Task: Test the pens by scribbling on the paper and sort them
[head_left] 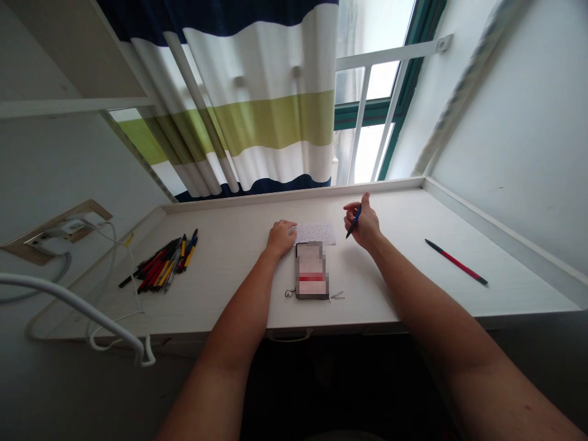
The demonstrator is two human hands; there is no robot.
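My left hand [280,236] lies on the white desk with its fingers stretched out flat, the fingertips touching the left edge of a sheet of paper [316,233] covered in small writing. Held in my right hand [365,223] is a blue pen [353,222], its dark tip pointing down and left. The pen is raised to the right of the paper, apart from it. Just below the paper is a phone [312,269] with a blurred-out screen, a cord or charm showing at each lower corner.
A red and black pen [456,262] lies on the desk [390,294] at the right. To the left is a pile of several pens [160,264]. White cables [110,318] and a wall socket [59,231] are at the far left. Behind the desk hang a striped curtain [275,116] and window bars [390,58].
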